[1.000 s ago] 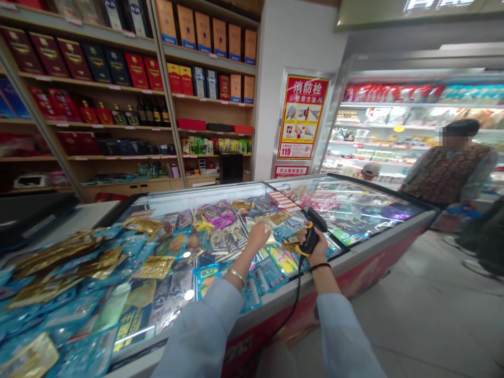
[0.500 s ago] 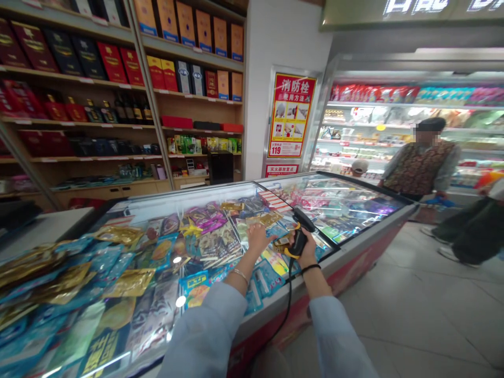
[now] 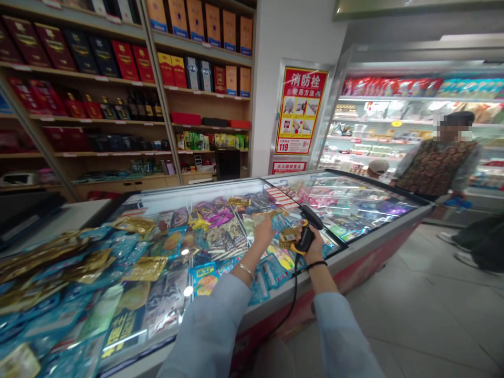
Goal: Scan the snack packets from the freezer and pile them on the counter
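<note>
My right hand (image 3: 315,245) is wrapped round the grip of a black and yellow barcode scanner (image 3: 306,236), whose cord (image 3: 295,289) hangs down over the freezer's front. Against the scanner's left side is a small gold packet (image 3: 289,237); whether my right hand also touches it I cannot tell. Over the packets in the open part of the chest freezer (image 3: 244,315) is my left hand (image 3: 263,232), its fingers curled. Beside those fingers shows a blue packet (image 3: 279,222); what they grip is hidden.
Blue and gold packets (image 3: 79,262) are heaped on the freezer's glass at the left. Boxes and bottles fill the wooden shelves (image 3: 205,94) behind. A person (image 3: 441,157) stands beyond the freezer's right end, by a lit refrigerated shelf (image 3: 362,113). Tiled floor (image 3: 425,304) runs along the right.
My view has swung slightly left, so the scene sits further right. My left hand's fingers have drawn in from a more spread pose. More of the gold packet shows beside the scanner.
</note>
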Demonstrator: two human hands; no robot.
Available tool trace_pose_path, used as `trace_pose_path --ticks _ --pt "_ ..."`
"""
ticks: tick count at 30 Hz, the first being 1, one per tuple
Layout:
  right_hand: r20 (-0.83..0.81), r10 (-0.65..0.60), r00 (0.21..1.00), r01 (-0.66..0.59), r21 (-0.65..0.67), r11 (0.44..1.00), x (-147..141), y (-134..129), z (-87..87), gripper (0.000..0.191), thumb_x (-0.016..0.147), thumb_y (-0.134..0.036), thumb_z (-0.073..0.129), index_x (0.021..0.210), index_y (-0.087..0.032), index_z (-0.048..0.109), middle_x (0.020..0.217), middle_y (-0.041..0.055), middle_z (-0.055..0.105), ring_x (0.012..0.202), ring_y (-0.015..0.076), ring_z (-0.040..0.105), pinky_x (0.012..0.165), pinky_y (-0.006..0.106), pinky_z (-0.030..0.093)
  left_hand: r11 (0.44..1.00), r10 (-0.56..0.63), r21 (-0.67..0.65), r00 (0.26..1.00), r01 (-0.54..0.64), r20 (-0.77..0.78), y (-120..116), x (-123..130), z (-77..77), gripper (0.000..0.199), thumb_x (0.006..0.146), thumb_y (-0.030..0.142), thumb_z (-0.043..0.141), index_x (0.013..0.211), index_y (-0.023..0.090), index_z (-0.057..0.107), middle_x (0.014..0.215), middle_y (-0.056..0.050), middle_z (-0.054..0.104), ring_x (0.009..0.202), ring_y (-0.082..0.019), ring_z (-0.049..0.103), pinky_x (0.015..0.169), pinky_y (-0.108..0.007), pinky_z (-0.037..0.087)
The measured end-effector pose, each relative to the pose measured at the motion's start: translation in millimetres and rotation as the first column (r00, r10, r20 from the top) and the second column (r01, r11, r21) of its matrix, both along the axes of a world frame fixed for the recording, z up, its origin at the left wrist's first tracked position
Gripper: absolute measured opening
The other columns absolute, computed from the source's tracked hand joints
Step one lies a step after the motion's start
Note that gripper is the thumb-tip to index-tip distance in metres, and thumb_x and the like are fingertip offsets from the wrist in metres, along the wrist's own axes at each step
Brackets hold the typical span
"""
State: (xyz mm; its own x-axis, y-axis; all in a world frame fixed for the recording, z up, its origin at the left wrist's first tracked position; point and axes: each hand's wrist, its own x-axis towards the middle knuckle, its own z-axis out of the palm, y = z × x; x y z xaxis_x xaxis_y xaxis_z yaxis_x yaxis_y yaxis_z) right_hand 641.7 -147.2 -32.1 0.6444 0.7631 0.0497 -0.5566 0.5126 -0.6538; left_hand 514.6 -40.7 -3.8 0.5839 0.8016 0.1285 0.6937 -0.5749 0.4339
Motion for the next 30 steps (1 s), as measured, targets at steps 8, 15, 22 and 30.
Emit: trace_pose_path --ticks 8,15,22,30 --pt "0.038 -0.003 0.999 0.005 -0.039 0.999 -5.6 -0.2 10.9 0.027 0.067 -0.036 0.066 0.087 -0.019 0.06 0.058 -0.0042 0.059 0.04 0.0098 0.049 0.036 0.021 0.04 0.999 -0.026 -0.025 0.999 0.025 -0.026 38.8 -89.2 37.7 0.031 0.073 0.016 0.068 0.104 0.019 0.068 0.108 -0.011 0.071 0.102 -0.027 0.066 0.086 -0.031 0.05" --pt "0.21 0.119 0.971 -0.136 0.072 0.988 -55.9 29.5 56.1 0.028 0.068 -0.039 0.064 0.087 -0.018 0.062 0.061 -0.0029 0.06 0.04 0.01 0.05 0.035 0.021 0.039 0.991 0.123 0.025 0.975 -0.13 0.184 86.1 -197.0 39.4 0.025 0.08 0.022 0.059 0.103 0.016 0.068 0.096 -0.01 0.072 0.087 -0.025 0.069 0.078 -0.032 0.053" --pt "0.299 0.327 0.897 -0.361 0.066 0.93 -129.9 80.2 57.4 0.031 0.069 -0.042 0.065 0.086 -0.017 0.064 0.06 -0.0009 0.062 0.038 0.0105 0.05 0.033 0.021 0.038 0.988 0.094 0.001 0.6 -0.155 0.795 97.5 -220.9 0.1 0.038 0.08 0.043 0.059 0.106 0.016 0.065 0.094 -0.008 0.071 0.085 -0.024 0.067 0.075 -0.036 0.056" --pt "0.37 0.481 0.795 -0.481 -0.099 0.871 -175.8 110.7 20.4 0.027 0.067 -0.04 0.068 0.074 -0.015 0.06 0.054 0.0008 0.061 0.033 0.0122 0.052 0.031 0.022 0.036 0.949 0.178 -0.012 0.504 -0.315 0.845 100.4 -225.4 -20.3 0.036 0.081 0.044 0.058 0.105 0.017 0.064 0.095 -0.009 0.069 0.091 -0.026 0.066 0.08 -0.038 0.054"
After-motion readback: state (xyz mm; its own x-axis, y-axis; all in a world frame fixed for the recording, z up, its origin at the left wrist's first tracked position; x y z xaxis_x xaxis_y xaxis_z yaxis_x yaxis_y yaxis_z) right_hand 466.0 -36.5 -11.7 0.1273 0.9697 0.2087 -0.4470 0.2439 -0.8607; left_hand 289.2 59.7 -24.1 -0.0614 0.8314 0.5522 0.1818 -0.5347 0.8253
